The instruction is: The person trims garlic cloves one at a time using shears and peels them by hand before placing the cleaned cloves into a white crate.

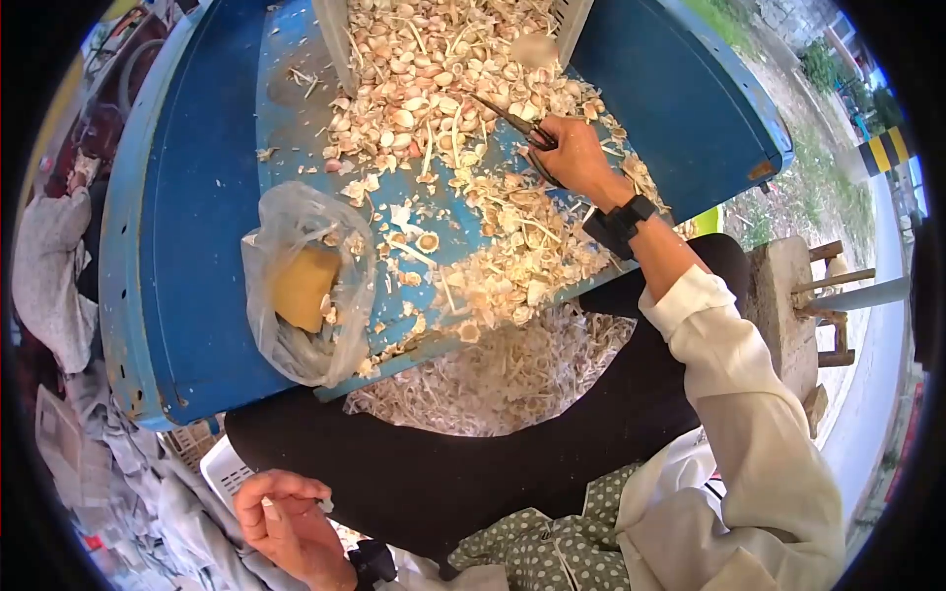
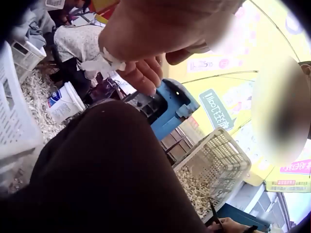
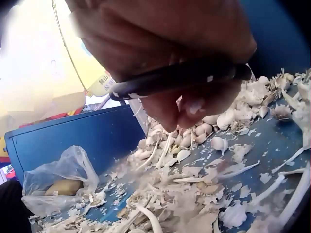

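Observation:
My right hand (image 1: 581, 158) grips a pair of black-handled scissors (image 1: 517, 120), blades pointing up-left over a heap of garlic cloves (image 1: 404, 108). Seen from the right wrist, the dark handle (image 3: 180, 77) crosses the fingers, and loose cloves (image 3: 219, 144) lie beyond. My left hand (image 1: 291, 527) is over my left thigh, its fingers loosely bent and the thumb apart from the index fingertip. A whitish papery scrap (image 2: 99, 65) shows by its fingers in the left wrist view.
The blue metal tray (image 1: 197, 246) holds garlic skins (image 1: 522, 236), cut stems and a clear plastic bag (image 1: 310, 286) with a tan lump. More trimmings (image 1: 493, 384) lie below its front edge. A white basket (image 1: 225, 468) stands by my left leg; a bucket (image 2: 65, 102) stands beyond.

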`<state>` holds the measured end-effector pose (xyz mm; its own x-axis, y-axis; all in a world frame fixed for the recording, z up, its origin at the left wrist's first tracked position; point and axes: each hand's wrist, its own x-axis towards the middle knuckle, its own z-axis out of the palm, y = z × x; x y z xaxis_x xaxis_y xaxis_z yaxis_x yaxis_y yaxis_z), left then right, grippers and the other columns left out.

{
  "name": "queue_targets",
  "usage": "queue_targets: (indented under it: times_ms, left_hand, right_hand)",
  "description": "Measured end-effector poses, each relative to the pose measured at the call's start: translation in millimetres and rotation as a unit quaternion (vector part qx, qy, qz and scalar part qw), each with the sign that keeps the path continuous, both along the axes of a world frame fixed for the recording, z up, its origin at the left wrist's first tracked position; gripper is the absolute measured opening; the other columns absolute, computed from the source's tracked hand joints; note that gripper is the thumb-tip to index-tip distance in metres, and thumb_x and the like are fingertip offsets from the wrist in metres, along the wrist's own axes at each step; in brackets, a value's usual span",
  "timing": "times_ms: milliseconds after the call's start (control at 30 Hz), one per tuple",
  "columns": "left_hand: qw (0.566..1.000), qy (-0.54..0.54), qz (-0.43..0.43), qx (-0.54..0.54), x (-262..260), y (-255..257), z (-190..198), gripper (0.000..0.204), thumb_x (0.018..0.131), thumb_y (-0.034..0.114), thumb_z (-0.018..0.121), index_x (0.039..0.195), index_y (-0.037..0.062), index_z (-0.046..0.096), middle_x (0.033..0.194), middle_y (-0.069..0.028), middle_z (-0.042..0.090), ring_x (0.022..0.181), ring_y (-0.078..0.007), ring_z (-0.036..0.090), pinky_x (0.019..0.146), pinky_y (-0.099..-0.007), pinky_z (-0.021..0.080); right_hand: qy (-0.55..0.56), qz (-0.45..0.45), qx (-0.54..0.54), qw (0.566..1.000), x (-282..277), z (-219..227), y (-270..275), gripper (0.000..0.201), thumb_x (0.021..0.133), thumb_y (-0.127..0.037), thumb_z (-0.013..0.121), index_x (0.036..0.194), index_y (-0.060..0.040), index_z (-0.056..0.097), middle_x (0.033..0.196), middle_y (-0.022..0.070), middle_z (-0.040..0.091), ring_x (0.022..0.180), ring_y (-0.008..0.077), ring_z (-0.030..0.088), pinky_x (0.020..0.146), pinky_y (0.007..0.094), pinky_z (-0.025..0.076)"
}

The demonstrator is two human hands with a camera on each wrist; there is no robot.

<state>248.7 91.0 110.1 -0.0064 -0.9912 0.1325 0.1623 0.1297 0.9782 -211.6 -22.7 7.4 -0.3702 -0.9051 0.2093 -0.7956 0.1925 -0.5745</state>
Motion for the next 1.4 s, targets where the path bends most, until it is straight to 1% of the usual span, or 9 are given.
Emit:
queue_targets:
  times_ms: [333,400,600,800,933,1000,1133,1200,1400]
  left_hand:
    - [0.953,-0.006,-0.254,0.166,-182,-129,-61,0.024,0.093,0.014,0.057,0.111,-0.0025,0.060,0.093,-0.0105,0.066,0.076,-0.0128,0.063,0.070,-0.0274,0.055]
    - [0.933,0.058,-0.260,0.240,-198,-131,-88,0.024,0.093,0.015,0.058,0.110,-0.0017,0.060,0.095,-0.0103,0.066,0.078,-0.0135,0.063,0.072,-0.0264,0.055]
    - [0.914,0.014,-0.307,0.264,-184,-123,-94,0.025,0.094,0.012,0.057,0.114,-0.0018,0.058,0.100,-0.0115,0.064,0.081,-0.0147,0.063,0.073,-0.0270,0.056]
    - [0.950,0.103,-0.226,0.187,-197,-112,-92,0.040,0.093,0.015,0.059,0.126,-0.0062,0.050,0.114,-0.0152,0.061,0.091,-0.0173,0.063,0.081,-0.0307,0.055]
    - [0.937,0.167,-0.248,0.182,-196,-103,-102,0.039,0.094,0.011,0.057,0.127,-0.0079,0.048,0.116,-0.0153,0.059,0.096,-0.0178,0.062,0.085,-0.0310,0.054]
    - [0.943,0.130,-0.235,0.195,-193,-102,-102,0.032,0.093,0.007,0.057,0.121,-0.0074,0.053,0.111,-0.0139,0.061,0.095,-0.0179,0.063,0.084,-0.0305,0.054]
    - [0.942,0.114,-0.198,0.244,-188,-102,-110,0.026,0.091,0.007,0.060,0.114,-0.0055,0.058,0.100,-0.0092,0.063,0.084,-0.0153,0.064,0.078,-0.0276,0.054]
    - [0.943,0.124,-0.184,0.247,-188,-104,-109,0.026,0.090,0.007,0.061,0.113,-0.0050,0.059,0.097,-0.0077,0.063,0.080,-0.0143,0.064,0.075,-0.0262,0.054]
    - [0.937,0.113,-0.222,0.245,-174,-114,-101,0.024,0.089,0.006,0.062,0.112,-0.0029,0.060,0.097,-0.0085,0.065,0.082,-0.0103,0.062,0.073,-0.0237,0.054]
  right_hand:
    - [-0.210,0.016,0.011,0.978,-3,-14,-18,0.018,0.072,-0.014,0.071,0.072,0.0000,0.058,0.063,0.0168,0.059,0.054,0.0280,0.050,0.054,0.0359,0.043]
    - [-0.078,0.020,0.007,0.997,2,-17,-14,0.022,0.073,-0.012,0.074,0.073,-0.0002,0.055,0.059,0.0063,0.053,0.054,0.0115,0.045,0.050,0.0304,0.037]
    - [0.002,0.047,0.036,0.998,3,-16,-17,0.020,0.071,-0.012,0.073,0.076,0.0005,0.058,0.064,0.0134,0.059,0.056,0.0187,0.052,0.054,0.0329,0.041]
    - [-0.409,0.130,0.085,0.899,73,41,12,0.019,0.075,-0.012,0.076,0.083,-0.0033,0.062,0.072,-0.0014,0.062,0.067,0.0022,0.053,0.057,0.0184,0.041]
    - [-0.388,0.164,0.057,0.905,107,40,27,0.020,0.072,-0.011,0.077,0.079,-0.0005,0.060,0.066,0.0023,0.060,0.061,0.0042,0.048,0.053,0.0227,0.040]
    - [-0.173,0.167,0.024,0.970,111,35,29,0.022,0.069,-0.009,0.076,0.079,0.0010,0.059,0.067,0.0092,0.060,0.060,0.0089,0.051,0.053,0.0262,0.042]
    - [-0.071,0.214,0.014,0.974,97,44,37,0.033,0.068,-0.020,0.077,0.073,0.0017,0.053,0.066,0.0162,0.056,0.055,0.0304,0.052,0.053,0.0348,0.043]
    - [-0.043,0.214,0.061,0.974,86,60,47,0.040,0.066,-0.026,0.081,0.073,0.0011,0.051,0.063,0.0102,0.049,0.056,0.0205,0.046,0.052,0.0321,0.039]
    - [0.137,0.285,0.070,0.946,72,64,61,0.048,0.071,-0.044,0.075,0.073,-0.0008,0.054,0.066,0.0168,0.057,0.065,0.0391,0.059,0.059,0.0434,0.046]
